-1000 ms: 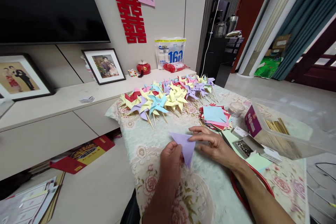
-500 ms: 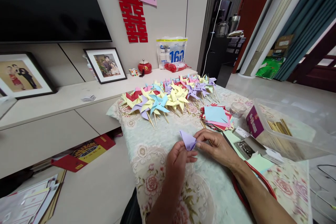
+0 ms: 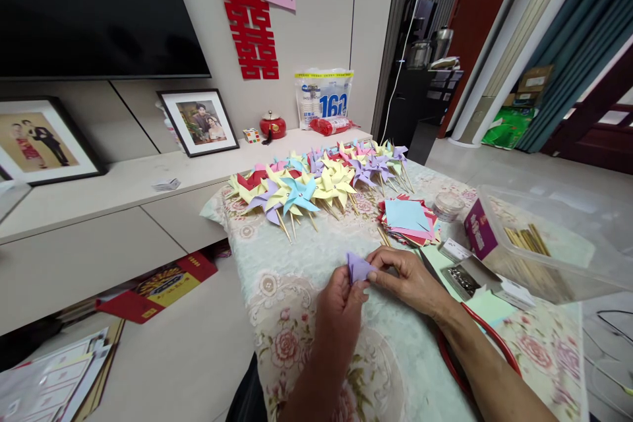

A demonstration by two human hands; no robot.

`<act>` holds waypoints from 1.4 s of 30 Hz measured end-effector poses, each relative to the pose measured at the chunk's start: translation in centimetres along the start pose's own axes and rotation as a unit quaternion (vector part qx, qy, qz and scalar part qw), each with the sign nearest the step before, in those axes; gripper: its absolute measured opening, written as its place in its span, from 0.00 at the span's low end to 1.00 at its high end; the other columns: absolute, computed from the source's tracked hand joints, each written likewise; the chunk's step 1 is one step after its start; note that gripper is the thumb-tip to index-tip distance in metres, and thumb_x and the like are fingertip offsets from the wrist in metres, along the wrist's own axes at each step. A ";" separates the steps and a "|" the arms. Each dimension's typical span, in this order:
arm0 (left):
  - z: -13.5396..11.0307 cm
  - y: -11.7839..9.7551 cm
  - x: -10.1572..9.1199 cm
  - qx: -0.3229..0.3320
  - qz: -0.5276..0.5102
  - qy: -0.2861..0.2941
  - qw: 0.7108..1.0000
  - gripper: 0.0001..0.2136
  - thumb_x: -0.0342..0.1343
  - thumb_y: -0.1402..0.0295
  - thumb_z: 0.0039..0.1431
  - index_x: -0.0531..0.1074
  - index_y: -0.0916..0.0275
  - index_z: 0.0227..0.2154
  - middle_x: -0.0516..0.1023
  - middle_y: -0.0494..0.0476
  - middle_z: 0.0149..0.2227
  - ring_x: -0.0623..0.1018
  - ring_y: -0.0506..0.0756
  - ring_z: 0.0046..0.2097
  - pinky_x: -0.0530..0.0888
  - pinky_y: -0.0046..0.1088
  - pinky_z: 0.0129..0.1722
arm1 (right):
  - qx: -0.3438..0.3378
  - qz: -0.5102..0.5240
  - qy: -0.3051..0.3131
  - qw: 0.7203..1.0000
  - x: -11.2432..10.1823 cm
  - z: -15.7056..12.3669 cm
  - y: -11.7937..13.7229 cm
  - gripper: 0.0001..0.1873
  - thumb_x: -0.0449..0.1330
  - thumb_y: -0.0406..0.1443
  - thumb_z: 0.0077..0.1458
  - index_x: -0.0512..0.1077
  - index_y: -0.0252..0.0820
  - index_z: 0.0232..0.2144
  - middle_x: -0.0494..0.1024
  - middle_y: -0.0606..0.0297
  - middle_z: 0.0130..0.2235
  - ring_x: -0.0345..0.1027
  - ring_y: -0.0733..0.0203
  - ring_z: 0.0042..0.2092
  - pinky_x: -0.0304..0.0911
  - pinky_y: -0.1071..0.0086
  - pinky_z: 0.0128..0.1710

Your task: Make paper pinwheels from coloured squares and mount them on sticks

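Note:
A small piece of purple paper (image 3: 359, 268), folded into a triangle, is held just over the tablecloth between both hands. My left hand (image 3: 341, 297) pinches its left and lower edge between thumb and fingers. On the other side, my right hand (image 3: 403, 277) grips the right corner with thumb and forefinger. Red-handled scissors (image 3: 494, 339) lie under my right forearm. A stack of cut coloured paper squares (image 3: 408, 216) sits beyond my right hand. Finished paper pinwheels (image 3: 301, 194) on sticks are heaped at the table's far side.
At the right stand an open box of metal pins (image 3: 462, 282), a small round tub (image 3: 448, 206) and a clear plastic bin (image 3: 544, 283) holding wooden sticks. Pale green paper (image 3: 494, 310) lies beneath the box. A low cabinet (image 3: 123, 188) runs behind the table.
The purple paper has turned and looks smaller, more folded over. My left fingers, spread before, have closed in around its lower edge. My right hand keeps its pinch on the corner.

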State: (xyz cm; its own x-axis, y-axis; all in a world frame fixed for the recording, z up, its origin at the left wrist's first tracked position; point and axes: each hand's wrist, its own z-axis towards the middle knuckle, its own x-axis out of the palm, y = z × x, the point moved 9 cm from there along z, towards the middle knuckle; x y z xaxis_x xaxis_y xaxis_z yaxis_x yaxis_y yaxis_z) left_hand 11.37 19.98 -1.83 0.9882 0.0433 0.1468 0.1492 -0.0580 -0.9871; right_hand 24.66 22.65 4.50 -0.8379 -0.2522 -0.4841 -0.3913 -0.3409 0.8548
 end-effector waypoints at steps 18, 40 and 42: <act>-0.4 -0.2 1.3 -0.007 0.068 0.061 0.996 0.16 0.52 0.66 0.59 0.69 0.67 0.48 0.81 0.62 0.34 0.83 0.60 0.35 0.80 0.35 0.32 | 0.093 0.118 -0.023 0.988 -0.1 -0.3 -1.9 0.14 0.67 0.43 0.52 0.71 0.40 0.26 0.69 0.70 0.24 0.58 0.66 0.27 0.54 0.70 0.28; -0.2 0.9 1.2 -0.041 -0.061 0.041 0.996 0.12 0.65 0.62 0.51 0.70 0.62 0.31 0.80 0.53 0.25 0.80 0.54 0.29 0.75 0.26 0.27 | 0.127 0.234 -0.042 0.963 -0.2 -0.4 -2.2 0.21 0.73 0.49 0.43 0.73 0.39 0.24 0.73 0.70 0.23 0.63 0.65 0.26 0.57 0.70 0.27; -0.1 0.8 0.9 -0.038 -0.070 0.027 0.996 0.14 0.67 0.60 0.49 0.71 0.62 0.29 0.80 0.54 0.24 0.80 0.54 0.28 0.75 0.25 0.26 | 0.124 0.244 -0.042 0.961 -0.1 -0.4 -2.2 0.20 0.73 0.49 0.43 0.73 0.40 0.23 0.73 0.69 0.23 0.64 0.65 0.26 0.58 0.70 0.28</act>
State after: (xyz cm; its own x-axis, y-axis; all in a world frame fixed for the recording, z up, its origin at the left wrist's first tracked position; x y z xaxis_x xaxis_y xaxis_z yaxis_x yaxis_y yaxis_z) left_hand 12.33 19.87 -2.44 0.9575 0.0032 0.2885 0.2864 -0.1311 -0.9491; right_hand 25.77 23.05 2.60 -0.9684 -0.2493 -0.0065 -0.0142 0.0289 0.9995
